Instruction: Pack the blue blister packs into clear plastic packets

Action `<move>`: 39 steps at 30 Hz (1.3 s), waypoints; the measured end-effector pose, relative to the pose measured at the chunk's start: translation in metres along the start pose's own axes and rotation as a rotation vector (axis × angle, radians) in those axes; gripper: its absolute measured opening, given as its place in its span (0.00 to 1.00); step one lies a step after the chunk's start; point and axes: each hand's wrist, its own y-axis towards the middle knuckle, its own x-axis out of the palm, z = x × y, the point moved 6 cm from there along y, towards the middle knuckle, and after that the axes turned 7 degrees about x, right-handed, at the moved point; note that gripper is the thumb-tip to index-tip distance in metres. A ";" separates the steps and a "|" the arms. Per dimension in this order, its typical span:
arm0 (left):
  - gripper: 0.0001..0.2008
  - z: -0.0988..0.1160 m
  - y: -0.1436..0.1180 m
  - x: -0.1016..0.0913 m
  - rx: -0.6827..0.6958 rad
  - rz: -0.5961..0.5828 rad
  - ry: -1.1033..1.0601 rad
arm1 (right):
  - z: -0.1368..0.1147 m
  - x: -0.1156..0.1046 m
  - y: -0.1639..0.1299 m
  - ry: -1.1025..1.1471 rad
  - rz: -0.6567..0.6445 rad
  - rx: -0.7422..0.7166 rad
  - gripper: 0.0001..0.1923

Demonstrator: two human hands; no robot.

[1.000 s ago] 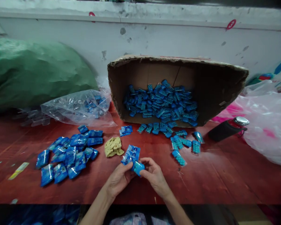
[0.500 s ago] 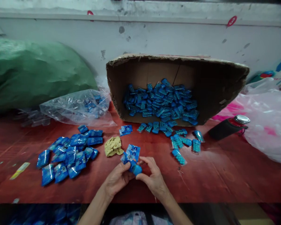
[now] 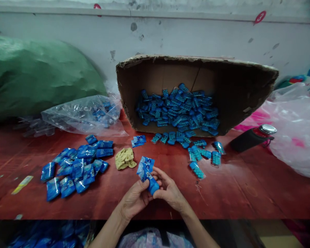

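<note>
Between both hands is a small blue-capped container (image 3: 153,186) with a blue printed wrapper around part of it. My left hand (image 3: 134,199) grips it from the left, thumb on top. At its capped end, my right hand (image 3: 172,193) has thumb and fingers closed around it. Just beyond the fingertips are blue printed sleeves (image 3: 146,162); whether they touch the hands I cannot tell. A crumpled pale-yellow cloth-like thing (image 3: 125,158) lies to their left. Further left is a pile of blue wrapped packs (image 3: 79,168). Clear containers of turquoise balls (image 3: 197,170) lie to the right.
A cardboard box (image 3: 248,110) on its side holds many blue-capped containers. Beside it stand a black bottle (image 3: 249,139) and a pinkish plastic bag (image 3: 297,137). Leftward are a clear bag (image 3: 67,117) and a large green sack (image 3: 41,79). The red tabletop (image 3: 235,196) ends near my body.
The container has turned in my hands, and its printed side now shows more. My right fingers have closed in on it from the right. The view has shifted slightly.
</note>
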 end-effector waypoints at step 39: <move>0.07 -0.020 -0.009 0.005 0.031 0.194 -0.035 | 0.010 -0.011 0.003 -0.079 0.017 0.056 0.29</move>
